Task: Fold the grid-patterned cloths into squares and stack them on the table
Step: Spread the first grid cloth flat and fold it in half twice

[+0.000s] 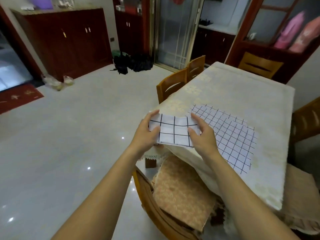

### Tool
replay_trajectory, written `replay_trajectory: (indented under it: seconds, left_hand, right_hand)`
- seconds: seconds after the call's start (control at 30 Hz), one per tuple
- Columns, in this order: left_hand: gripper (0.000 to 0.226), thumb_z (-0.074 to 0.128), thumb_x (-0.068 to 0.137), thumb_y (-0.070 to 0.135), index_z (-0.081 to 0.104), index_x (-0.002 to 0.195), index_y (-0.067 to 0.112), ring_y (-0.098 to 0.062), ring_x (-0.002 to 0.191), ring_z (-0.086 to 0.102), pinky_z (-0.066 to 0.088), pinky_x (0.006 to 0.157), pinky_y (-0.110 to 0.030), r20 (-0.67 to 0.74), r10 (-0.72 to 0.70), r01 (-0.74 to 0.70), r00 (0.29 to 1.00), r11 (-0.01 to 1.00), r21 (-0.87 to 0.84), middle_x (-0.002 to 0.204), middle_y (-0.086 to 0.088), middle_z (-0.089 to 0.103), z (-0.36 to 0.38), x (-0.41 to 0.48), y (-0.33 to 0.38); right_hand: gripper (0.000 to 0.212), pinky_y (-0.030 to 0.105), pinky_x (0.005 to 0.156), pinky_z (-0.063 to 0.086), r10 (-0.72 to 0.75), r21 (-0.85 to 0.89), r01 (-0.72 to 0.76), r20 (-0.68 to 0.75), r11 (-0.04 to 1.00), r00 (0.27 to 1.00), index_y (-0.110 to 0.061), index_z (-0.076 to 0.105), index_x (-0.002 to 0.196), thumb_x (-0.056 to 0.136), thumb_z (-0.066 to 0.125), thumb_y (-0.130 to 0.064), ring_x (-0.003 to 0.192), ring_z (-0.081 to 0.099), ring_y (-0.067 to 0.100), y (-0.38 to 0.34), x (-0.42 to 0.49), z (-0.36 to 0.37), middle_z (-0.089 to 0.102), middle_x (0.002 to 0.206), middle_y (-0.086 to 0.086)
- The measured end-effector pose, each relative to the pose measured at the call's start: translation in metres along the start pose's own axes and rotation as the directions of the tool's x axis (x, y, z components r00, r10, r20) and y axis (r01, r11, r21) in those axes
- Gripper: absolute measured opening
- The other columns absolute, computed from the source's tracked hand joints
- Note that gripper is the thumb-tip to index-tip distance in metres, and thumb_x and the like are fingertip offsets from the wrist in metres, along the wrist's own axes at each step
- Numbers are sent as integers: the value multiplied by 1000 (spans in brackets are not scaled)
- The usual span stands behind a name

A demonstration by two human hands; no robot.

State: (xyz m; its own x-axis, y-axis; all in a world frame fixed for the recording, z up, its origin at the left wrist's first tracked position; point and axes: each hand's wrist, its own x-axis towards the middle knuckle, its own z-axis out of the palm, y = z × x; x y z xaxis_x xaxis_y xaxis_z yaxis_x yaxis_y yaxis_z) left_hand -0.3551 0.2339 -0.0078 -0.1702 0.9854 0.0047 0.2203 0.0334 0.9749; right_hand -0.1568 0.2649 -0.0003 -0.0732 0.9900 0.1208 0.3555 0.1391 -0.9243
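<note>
Pinching the folded cloth (174, 131) by its two short ends above the table's (270, 108) near corner, left hand (147, 134) and right hand (201, 135) apart, I judge it light and floppy, best gripped at corners.

A wooden chair (149, 203) stands nearest, a brownish patterned cushion (181, 193) on its seat. A second chair (171, 85) and a third chair (196, 66) stand side by side farther off. Across the glossy pale floor (69, 135), a dark red cabinet (69, 42) lines the far left wall, with black bags (131, 63) heaped to its right (contents unclear). A red mat (19, 97) lies at the left, with clear plastic bags (57, 82) near the cabinet's foot. Pink bundles (290, 32) sit on a far right shelf.
</note>
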Motion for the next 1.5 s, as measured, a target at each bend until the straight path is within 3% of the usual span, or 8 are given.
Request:
replay_trajectory:
  seconds: [0.17, 0.27, 0.33, 0.5, 1.07, 1.2, 1.33, 1.5]
  left_hand:
    - [64, 58, 99, 17, 29, 148, 46, -15, 117, 55, 56, 93, -39, 0, -59, 58, 998, 992, -112, 142, 6, 41, -34, 38, -13]
    - [75, 53, 100, 6, 18, 154, 45, -23, 111, 65, 61, 83, -47, 68, -215, 223, 974, 880, -420, 142, 4, 49, -67, 72, -19]
    - [73, 50, 99, 2, 22, 156, 38, -26, 111, 64, 59, 75, -43, 95, -248, 262, 964, 833, -487, 143, 2, 52, -93, 97, -22]
    - [56, 47, 99, 4, 42, 149, 28, -25, 110, 61, 56, 70, -37, 126, -239, 270, 963, 854, -445, 137, -2, 58, -153, 161, -20]
    - [40, 41, 104, 7, 50, 140, 20, -24, 99, 67, 56, 63, -33, 386, -135, 306, 912, 852, -424, 124, -10, 67, -279, 399, -61]
    - [32, 42, 104, 8, 56, 132, 17, -22, 96, 68, 57, 64, -32, 483, -76, 275, 872, 893, -356, 119, -11, 69, -269, 453, -53]
    - [26, 45, 105, 11, 58, 126, 17, -24, 97, 68, 58, 66, -34, 575, -48, 268, 817, 914, -305, 117, -11, 70, -242, 510, -56]
    - [26, 45, 105, 12, 59, 126, 17, -26, 103, 69, 58, 73, -37, 597, -57, 243, 800, 941, -236, 115, -8, 72, -200, 599, -52]
  right_hand:
    - [62, 30, 110, 40, 36, 70, -34, -20, 997, 999, -35, 32, 152, 99, 54, -10, 136, 38, 2, -3, 24, 41, 37, 149, -18]
    - [62, 16, 88, 51, 138, 287, -131, -3, 949, 990, -30, 23, 155, 103, 46, -7, 102, 54, -20, -1, 50, 76, 45, 127, -27]
    - [55, 24, 86, 57, 209, 416, -194, 11, 888, 978, -29, 28, 154, 105, 42, -9, 101, 63, -7, -3, 73, 99, 57, 131, -14]
    - [41, 49, 96, 54, 252, 432, -225, -4, 873, 968, -31, 46, 144, 104, 44, -20, 114, 61, 16, -25, 125, 152, 62, 127, -6]
    - [25, 29, 70, 57, 423, 487, -262, -256, 833, 869, -11, 66, 119, 103, 47, -13, 90, 69, 19, -89, 295, 314, 73, 108, 10]
    - [26, 39, 81, 59, 463, 496, -254, -361, 831, 810, -9, 65, 122, 102, 49, -13, 98, 69, 27, -87, 329, 319, 73, 109, 12]
    - [22, 31, 66, 58, 463, 464, -242, -454, 852, 761, -13, 69, 113, 101, 50, -13, 84, 72, 17, -73, 374, 310, 75, 98, 5]
    - [21, 34, 71, 60, 464, 443, -237, -525, 865, 714, -14, 69, 108, 101, 50, -16, 84, 72, 19, -37, 461, 291, 75, 97, 7]
